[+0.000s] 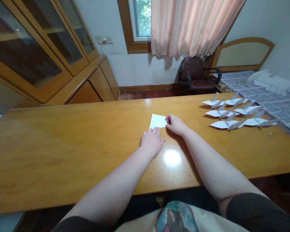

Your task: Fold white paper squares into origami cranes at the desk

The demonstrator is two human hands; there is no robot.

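A small folded white paper [157,121] lies flat on the wooden table [62,145], near the middle. My left hand [151,141] rests palm down on the table just below the paper's near edge, fingers stretched out and close together, fingertips at the paper's edge. My right hand [175,124] sits at the paper's right corner, fingers curled and pressing or pinching the paper's edge there. Both forearms reach out from the bottom of the view.
Several folded white paper cranes [234,112] stand in rows at the table's far right. Behind the table are a dark office chair [195,75], a bed with a checked cover [268,96], a wooden glass-door cabinet [38,48] at left, and a curtained window [183,25].
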